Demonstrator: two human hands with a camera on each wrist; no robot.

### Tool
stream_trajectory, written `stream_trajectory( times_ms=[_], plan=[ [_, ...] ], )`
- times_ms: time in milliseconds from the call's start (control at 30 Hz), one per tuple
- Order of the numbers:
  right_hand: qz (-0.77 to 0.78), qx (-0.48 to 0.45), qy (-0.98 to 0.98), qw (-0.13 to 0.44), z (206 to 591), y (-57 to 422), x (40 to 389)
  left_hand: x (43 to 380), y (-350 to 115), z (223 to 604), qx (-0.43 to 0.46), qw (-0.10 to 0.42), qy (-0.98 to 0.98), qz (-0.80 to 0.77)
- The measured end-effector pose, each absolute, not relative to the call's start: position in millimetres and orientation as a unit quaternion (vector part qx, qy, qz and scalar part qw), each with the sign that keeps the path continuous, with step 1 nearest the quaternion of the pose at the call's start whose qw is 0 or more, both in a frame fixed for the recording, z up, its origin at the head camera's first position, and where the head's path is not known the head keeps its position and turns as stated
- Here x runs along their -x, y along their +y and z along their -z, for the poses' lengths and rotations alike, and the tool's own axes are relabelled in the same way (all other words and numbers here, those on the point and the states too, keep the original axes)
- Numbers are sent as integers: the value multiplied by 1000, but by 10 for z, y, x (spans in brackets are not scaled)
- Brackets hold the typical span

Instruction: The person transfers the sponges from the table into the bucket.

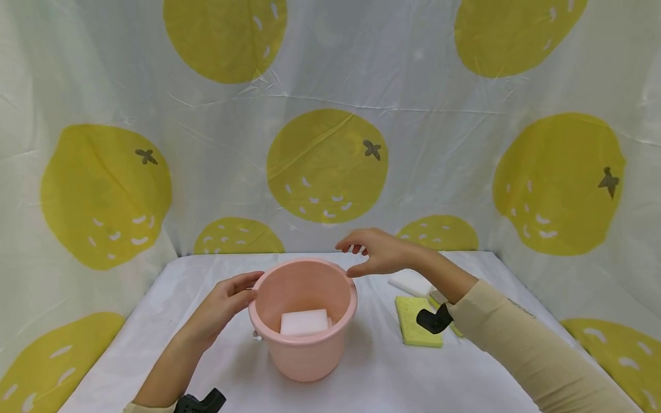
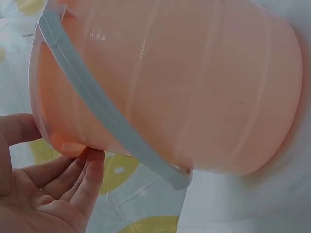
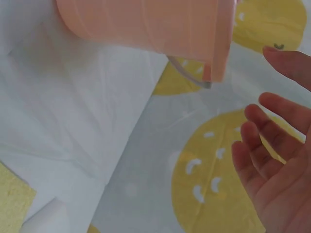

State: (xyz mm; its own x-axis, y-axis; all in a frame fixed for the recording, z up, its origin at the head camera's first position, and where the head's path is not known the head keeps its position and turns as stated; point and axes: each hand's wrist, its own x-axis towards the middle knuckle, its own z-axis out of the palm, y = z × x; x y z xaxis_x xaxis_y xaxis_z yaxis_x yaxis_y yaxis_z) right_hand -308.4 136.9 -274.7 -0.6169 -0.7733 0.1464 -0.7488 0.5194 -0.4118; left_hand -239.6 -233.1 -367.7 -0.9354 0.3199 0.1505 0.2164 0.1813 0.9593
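A pink bucket stands upright on the white cloth in the head view. Inside it lies a white sponge block, low against the near wall. My left hand holds the bucket's left rim, thumb at the edge and fingers against the outer wall, as the left wrist view shows. The bucket's grey handle hangs down along its side. Over the right rim hovers my right hand, its fingers loosely bent. In the right wrist view a gap shows between its fingertips and the bucket.
Right of the bucket lies a yellow sponge, with another yellow piece partly behind the right wrist. A white block lies farther back, under the right forearm. A lemon-print curtain encloses the back and sides.
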Motion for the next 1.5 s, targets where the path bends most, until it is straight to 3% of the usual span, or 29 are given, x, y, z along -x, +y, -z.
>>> stream_trajectory(
  times_ms=[1500],
  plan=[
    [238, 347, 907, 3, 3060, 2273, 2962, 2380, -2326, 3666, -176, 46, 762, -621]
  ],
)
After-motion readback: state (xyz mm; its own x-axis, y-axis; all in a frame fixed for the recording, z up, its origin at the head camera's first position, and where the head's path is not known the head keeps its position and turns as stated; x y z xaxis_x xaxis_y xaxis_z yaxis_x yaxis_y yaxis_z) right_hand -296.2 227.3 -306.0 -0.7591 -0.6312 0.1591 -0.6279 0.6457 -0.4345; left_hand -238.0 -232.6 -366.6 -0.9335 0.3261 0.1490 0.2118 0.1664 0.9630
